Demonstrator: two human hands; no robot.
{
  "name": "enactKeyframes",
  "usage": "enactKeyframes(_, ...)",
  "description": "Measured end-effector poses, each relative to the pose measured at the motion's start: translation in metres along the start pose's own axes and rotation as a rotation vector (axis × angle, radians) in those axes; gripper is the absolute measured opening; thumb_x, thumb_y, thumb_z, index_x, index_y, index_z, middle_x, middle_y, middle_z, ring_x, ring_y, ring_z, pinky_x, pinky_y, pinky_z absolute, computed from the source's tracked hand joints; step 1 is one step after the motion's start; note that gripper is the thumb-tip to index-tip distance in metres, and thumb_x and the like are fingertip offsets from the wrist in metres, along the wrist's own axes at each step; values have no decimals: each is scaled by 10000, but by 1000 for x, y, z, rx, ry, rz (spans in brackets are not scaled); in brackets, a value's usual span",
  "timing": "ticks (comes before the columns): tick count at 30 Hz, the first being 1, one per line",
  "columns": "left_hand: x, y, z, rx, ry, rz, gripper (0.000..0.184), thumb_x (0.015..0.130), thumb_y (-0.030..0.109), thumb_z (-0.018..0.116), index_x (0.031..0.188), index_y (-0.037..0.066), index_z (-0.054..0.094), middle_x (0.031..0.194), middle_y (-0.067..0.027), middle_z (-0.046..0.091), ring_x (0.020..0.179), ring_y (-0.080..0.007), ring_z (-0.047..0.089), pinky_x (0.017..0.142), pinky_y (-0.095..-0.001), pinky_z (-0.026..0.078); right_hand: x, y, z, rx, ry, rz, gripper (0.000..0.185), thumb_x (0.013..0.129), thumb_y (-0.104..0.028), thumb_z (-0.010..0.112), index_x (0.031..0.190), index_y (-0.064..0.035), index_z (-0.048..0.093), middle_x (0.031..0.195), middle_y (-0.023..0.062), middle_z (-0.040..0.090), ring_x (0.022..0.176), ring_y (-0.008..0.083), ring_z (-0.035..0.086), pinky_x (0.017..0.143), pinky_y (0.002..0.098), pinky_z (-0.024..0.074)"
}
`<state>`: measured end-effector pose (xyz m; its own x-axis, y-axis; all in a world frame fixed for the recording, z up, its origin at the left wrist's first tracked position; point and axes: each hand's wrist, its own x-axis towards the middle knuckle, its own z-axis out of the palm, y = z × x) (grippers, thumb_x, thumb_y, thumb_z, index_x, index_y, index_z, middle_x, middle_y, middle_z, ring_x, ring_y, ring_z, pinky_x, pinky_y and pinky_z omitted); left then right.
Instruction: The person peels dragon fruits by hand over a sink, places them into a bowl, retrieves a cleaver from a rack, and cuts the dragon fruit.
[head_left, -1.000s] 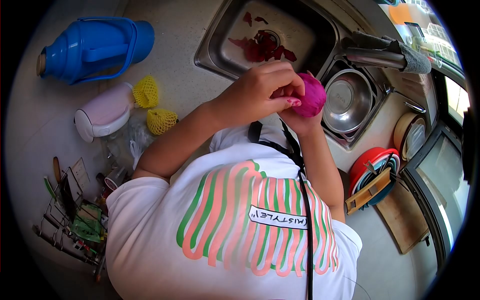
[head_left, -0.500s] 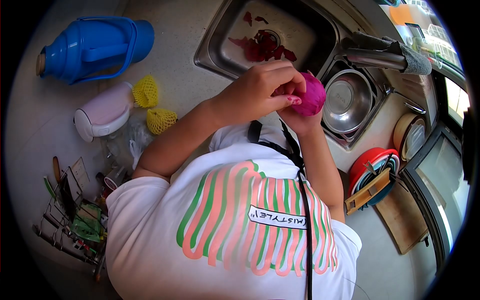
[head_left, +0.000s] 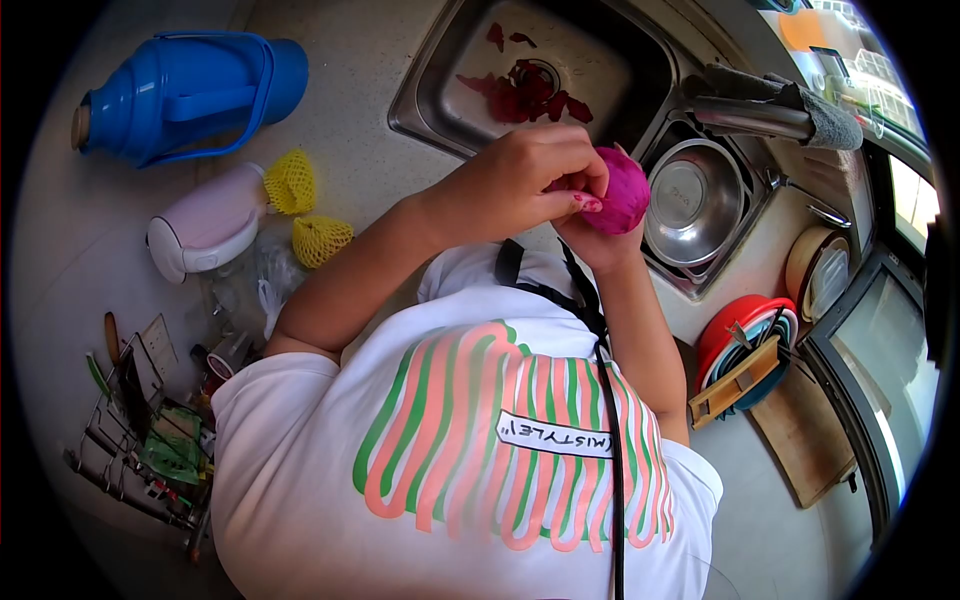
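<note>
A magenta dragon fruit (head_left: pixel 624 192) sits in my right hand (head_left: pixel 603 245), which cups it from below and from the near side. My left hand (head_left: pixel 530 180) is closed in a pinch against the fruit's left side, thumb and fingertips pressed to its surface. Red stains mark the left thumb. What lies between the pinching fingers is partly hidden by them. Beyond my hands, dark red peel pieces (head_left: pixel 525 92) lie around the drain of the steel sink (head_left: pixel 610 60).
A steel bowl (head_left: pixel 695 200) sits in the smaller basin at right. On the left stand a blue thermos flask (head_left: pixel 200 95), a pale pink electric kettle (head_left: pixel 210 225) and yellow foam nets (head_left: pixel 322 241). Red basins (head_left: pixel 715 345), a wooden board (head_left: pixel 805 440) and a wire rack (head_left: pixel 120 470) are nearer.
The dragon fruit has shifted and turned very slightly in my hands. My left hand keeps its pinch at almost the same spot.
</note>
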<state>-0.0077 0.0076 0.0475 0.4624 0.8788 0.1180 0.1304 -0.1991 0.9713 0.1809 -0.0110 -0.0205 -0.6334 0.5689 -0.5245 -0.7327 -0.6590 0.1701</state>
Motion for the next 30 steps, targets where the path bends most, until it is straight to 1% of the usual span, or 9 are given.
enactKeyframes(6,-2,-3,4,71,15,84,175,779,-32,690,925,-5,597,907,-106,587,845,-260,609,803,-371,498,-4,1,3,61,-50,20,488,959,-487,449,1194,-72,554,1134,112,607,1072,254,553,976,371,435)
enactKeyframes(9,-6,-3,7,15,-6,59,182,771,-31,695,916,-5,589,906,-113,583,856,-282,606,865,-388,496,-1,1,1,92,-263,79,494,966,-487,440,1205,-69,552,1164,122,607,1084,267,556,985,395,433)
enactKeyframes(15,-12,13,0,-183,-86,-129,151,803,-46,688,914,-2,597,914,-89,596,903,-228,633,955,-341,491,-3,0,-1,-25,-171,20,492,980,-465,425,1233,-60,546,1188,143,609,1090,288,566,991,411,428)
enactKeyframes(18,-13,5,-2,-37,163,-7,167,819,-51,679,957,12,608,975,-85,630,943,-186,648,913,-308,508,-1,-1,-3,43,105,-66,505,986,-474,395,1232,-59,547,1102,149,631,1031,284,566,951,407,424)
enactKeyframes(21,-18,-8,-6,-163,238,-154,215,817,-48,677,1006,26,609,1051,-99,654,973,-170,656,876,-290,521,4,-1,-4,-93,-284,8,521,992,-485,359,1241,-64,537,1014,150,640,963,271,550,906,393,409)
enactKeyframes(22,-20,-10,-8,-101,197,-223,250,825,-49,667,1053,29,602,1112,-106,663,971,-155,656,875,-291,524,1,1,-1,-95,-195,-18,542,993,-505,329,1250,-71,529,938,153,635,903,256,526,881,385,385)
enactKeyframes(25,-15,-1,-7,-175,167,-249,241,820,-36,688,1040,30,616,1060,-88,658,959,-161,654,858,-292,526,-3,2,0,-34,-171,15,509,992,-473,379,1262,-64,518,1032,144,626,971,262,554,906,389,424)
enactKeyframes(28,-12,-1,-6,-65,82,-91,237,796,-9,736,1006,31,636,1038,-74,630,943,-170,640,834,-294,523,-4,3,10,165,100,21,490,979,-438,445,1272,-51,508,1147,137,594,1055,261,572,925,372,473)
enactKeyframes(30,-8,-1,-2,-18,114,-13,235,777,12,764,977,33,644,1024,-70,605,933,-174,622,822,-295,517,-1,3,1,134,-112,59,488,969,-420,473,1279,-44,501,1203,132,567,1100,259,572,932,353,492)
